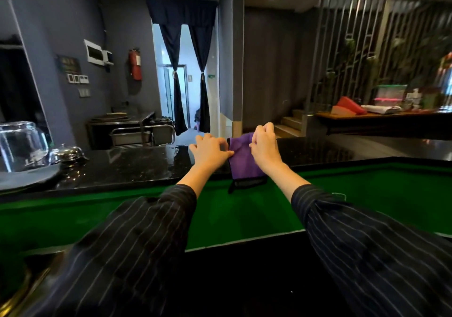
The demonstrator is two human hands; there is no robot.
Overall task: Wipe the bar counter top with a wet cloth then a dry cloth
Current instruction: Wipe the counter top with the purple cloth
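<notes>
Both hands, left [210, 151] and right [264, 143], pinched a soft purple cloth [242, 161] on the glossy black counter [127, 167].

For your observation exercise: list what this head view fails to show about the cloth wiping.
- Purple cloth: wet or dry cannot be told.
- Left hand and right hand: fingers curl onto the cloth, hiding its top corners.
- Black counter: cut off at the left edge.

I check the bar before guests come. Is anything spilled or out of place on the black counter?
Yes. A small wet patch shines on the black counter, just left of the left hand. The purple cloth, held by both hands, hangs over the counter's near edge.
</notes>
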